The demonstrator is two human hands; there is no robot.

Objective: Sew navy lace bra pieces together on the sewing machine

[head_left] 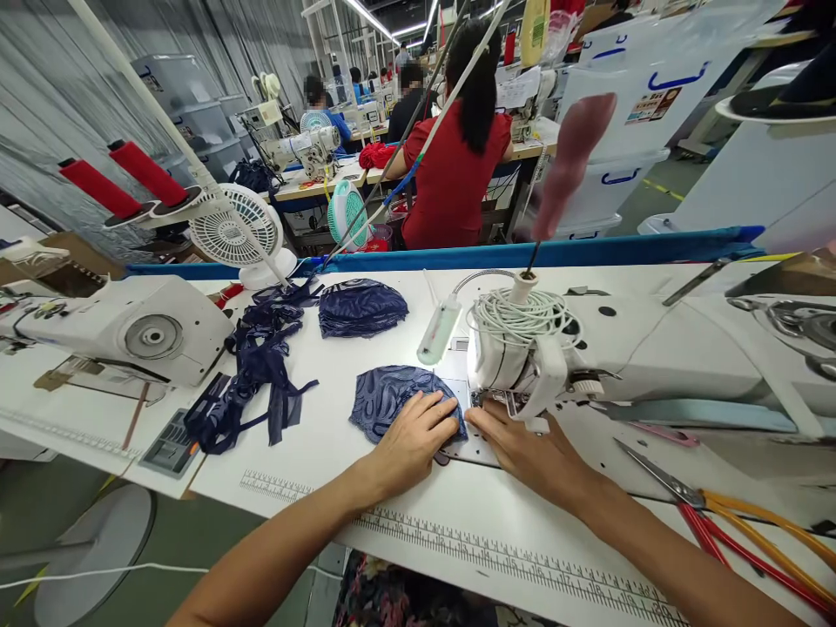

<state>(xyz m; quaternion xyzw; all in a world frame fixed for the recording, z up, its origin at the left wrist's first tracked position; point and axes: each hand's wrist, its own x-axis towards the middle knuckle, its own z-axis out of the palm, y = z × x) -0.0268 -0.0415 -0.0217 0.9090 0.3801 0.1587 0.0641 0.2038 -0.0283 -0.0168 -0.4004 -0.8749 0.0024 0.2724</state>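
Observation:
A curved piece of navy lace fabric (pixel 385 396) lies flat on the white table, its right edge beside the sewing machine's needle area. My left hand (pixel 418 428) rests flat on this piece, fingers extended toward the needle side. My right hand (pixel 522 448) reaches under the sewing machine head (pixel 522 357), fingertips stretched to the fabric's right edge. Part of the right hand is hidden behind the presser parts. Farther back, a second gathered navy lace piece (pixel 362 307) sits on the table. To the left lies a tangled heap of navy strips (pixel 265 357).
Scissors (pixel 685 492) with orange and red handles lie at the right. A lamp (pixel 439 331) stands by the machine head. Another sewing machine (pixel 157 326) and a white fan (pixel 239 226) are left. A person in red (pixel 454 165) sits beyond the blue fabric edge.

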